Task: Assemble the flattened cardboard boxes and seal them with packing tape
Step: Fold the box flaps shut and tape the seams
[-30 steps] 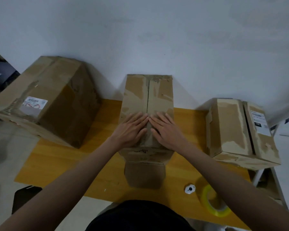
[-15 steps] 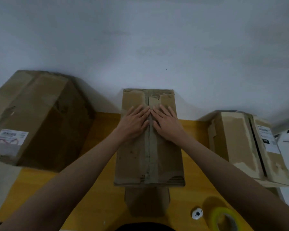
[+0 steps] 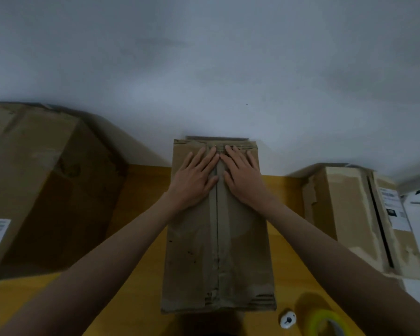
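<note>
Head view: both flat, released hands, left and right, press the taped brown cardboard box mid-counter toward 12 o'clock, where uneven pressure could wrinkle the tape.

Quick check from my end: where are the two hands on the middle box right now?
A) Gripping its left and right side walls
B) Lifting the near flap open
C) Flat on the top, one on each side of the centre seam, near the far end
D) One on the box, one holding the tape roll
C: the left hand and right hand lie flat with straight fingers on top of the middle box, either side of its centre seam, near the far edge; the tape roll lies untouched on the table.
</note>
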Available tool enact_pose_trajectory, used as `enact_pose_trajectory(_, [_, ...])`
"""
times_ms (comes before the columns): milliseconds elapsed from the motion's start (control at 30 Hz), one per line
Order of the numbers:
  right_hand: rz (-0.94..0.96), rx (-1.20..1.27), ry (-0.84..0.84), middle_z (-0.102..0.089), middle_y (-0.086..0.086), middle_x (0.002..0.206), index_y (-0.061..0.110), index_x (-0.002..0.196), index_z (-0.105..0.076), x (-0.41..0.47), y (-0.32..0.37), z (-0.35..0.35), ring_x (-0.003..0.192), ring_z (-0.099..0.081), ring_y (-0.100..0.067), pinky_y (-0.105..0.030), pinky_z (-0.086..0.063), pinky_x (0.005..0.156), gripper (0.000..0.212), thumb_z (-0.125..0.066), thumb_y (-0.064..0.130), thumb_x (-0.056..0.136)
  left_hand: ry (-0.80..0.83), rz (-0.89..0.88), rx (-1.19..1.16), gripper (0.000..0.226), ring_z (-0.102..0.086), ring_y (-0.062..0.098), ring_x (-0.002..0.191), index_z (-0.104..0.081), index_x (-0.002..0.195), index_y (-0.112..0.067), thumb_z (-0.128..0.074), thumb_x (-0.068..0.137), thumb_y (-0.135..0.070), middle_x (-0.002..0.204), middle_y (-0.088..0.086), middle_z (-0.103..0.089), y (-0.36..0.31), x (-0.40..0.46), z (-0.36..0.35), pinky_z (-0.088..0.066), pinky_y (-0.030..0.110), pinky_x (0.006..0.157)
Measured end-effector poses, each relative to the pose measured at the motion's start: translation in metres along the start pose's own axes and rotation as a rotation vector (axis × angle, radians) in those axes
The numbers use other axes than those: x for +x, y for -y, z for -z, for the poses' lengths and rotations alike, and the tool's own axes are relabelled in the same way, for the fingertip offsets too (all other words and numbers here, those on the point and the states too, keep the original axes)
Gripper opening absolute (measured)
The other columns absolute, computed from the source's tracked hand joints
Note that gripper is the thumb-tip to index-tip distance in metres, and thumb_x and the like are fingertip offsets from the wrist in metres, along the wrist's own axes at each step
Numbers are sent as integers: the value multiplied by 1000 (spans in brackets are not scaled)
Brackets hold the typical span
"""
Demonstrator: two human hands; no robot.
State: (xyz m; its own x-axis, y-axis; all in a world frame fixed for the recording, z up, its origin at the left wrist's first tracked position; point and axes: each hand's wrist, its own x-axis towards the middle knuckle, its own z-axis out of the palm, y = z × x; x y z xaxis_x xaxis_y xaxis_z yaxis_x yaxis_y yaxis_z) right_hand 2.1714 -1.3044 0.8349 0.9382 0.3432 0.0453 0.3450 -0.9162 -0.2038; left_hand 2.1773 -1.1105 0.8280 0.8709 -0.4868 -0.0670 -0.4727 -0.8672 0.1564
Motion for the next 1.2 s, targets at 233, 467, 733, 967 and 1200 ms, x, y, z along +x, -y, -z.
enact_pose_trajectory(233, [-25,1,-116,-39,-3,154,18,148,-41,-15,-1,2,140,-35,-23,-44,-29,114,50,-43,37,101,-129,2,-87,61,-21,22,149,-21,159,-22,-30,105,-51,165,-2,-19,-3,-10,1,-22,42,120])
enact_pose_trajectory(467, [-246,241,-11,-60,5,121,30,118,-61,27,-2,7,120,-52,-20,-47,-18,115,24,-45,35,102,-103,145,-365,29,-61,23,103,-73,118,-23,-61,95,-37,105,-1,-65,0,48,27,-45,37,93])
enact_pose_trajectory(733, [-356,341,-87,-67,5,119,29,115,-67,25,8,17,119,-55,-19,-45,-18,118,25,-47,27,101,-122,165,-243,22,-66,21,93,-77,108,-29,-61,95,-37,101,-2,-75,-8,53,38,-42,31,75])
enact_pose_trajectory(967, [-298,165,-261,-61,-2,129,22,131,-58,-45,-14,56,124,-52,-23,-42,-27,115,36,-49,16,97,-157,17,-136,52,-50,24,127,-48,142,-22,-52,96,-45,141,1,-52,-65,24,50,-35,42,108])
enact_pose_trajectory(1200, [-380,39,-287,-57,-1,132,23,135,-54,-178,-66,77,125,-49,-23,-40,-31,109,48,-59,13,88,-105,-113,-80,61,-43,21,136,-40,149,-26,-59,93,-39,149,-2,-45,-185,-4,40,-30,40,114])
